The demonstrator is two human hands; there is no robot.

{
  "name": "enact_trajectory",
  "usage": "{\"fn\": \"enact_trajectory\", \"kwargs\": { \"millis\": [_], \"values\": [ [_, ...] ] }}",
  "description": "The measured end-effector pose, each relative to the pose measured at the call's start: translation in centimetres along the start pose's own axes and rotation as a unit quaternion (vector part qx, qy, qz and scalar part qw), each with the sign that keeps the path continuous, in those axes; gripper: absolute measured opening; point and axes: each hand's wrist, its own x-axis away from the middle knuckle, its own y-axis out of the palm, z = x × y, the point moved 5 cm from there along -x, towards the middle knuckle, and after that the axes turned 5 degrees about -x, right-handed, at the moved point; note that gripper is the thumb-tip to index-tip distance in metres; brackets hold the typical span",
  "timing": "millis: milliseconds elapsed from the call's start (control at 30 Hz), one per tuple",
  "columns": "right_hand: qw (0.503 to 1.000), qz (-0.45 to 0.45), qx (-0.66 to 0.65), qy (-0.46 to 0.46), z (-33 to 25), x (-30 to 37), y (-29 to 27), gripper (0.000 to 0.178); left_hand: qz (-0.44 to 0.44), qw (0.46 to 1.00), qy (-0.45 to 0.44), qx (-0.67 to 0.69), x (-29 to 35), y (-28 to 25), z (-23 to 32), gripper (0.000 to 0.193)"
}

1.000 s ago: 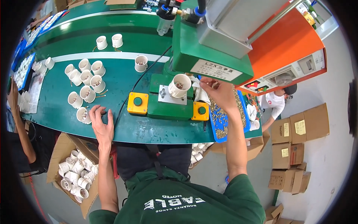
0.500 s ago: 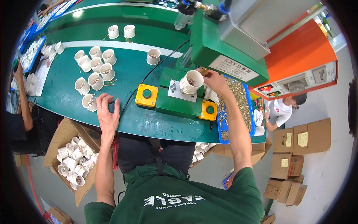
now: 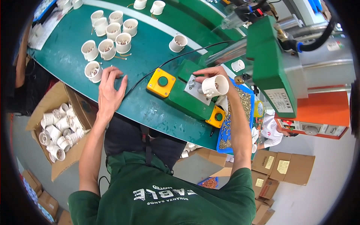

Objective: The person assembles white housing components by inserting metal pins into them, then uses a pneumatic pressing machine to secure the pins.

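Beside the green press, my right hand [image 3: 214,72] curls round the far side of a white cup-shaped part [image 3: 215,86] with small metal pieces inside. The cup hides part of the palm, while the index finger and thumb show past its left side. Its base lies over the metal plate [image 3: 197,91], where a bolt sticks up. My left hand [image 3: 111,88] rests at the table's front edge with fingers spread, holding nothing. Close to its fingertips stands another white cup [image 3: 93,71], at the near end of a group of similar cups [image 3: 113,30].
The green press head [image 3: 268,67] overhangs on the right. Yellow button boxes [image 3: 161,82] [image 3: 216,117] flank the base. A black cable [image 3: 150,72] crosses the table. A blue tray [image 3: 224,150] holds small brass pieces. A cardboard box [image 3: 56,93] of cups stands below left. Other people are at both sides.
The whole view has shifted and turned. My right hand has moved from the cup's right, near the press head, to its far side, fingers pointing left. My left hand stays spread by the table edge.
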Motion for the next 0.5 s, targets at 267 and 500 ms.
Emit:
{"fn": "enact_trajectory", "kwargs": {
  "millis": [267,500],
  "values": [
    [0.998,0.056,-0.006,-0.023,0.45,0.16,0.29,0.014,-0.007,1.000,-0.012,0.026,0.14,0.05,0.22,0.017],
    [0.999,0.038,0.031,-0.019,0.31,-0.17,0.26,0.008,-0.004,1.000,-0.009,0.017,0.33,-0.14,0.33,0.017]
  ]
}}
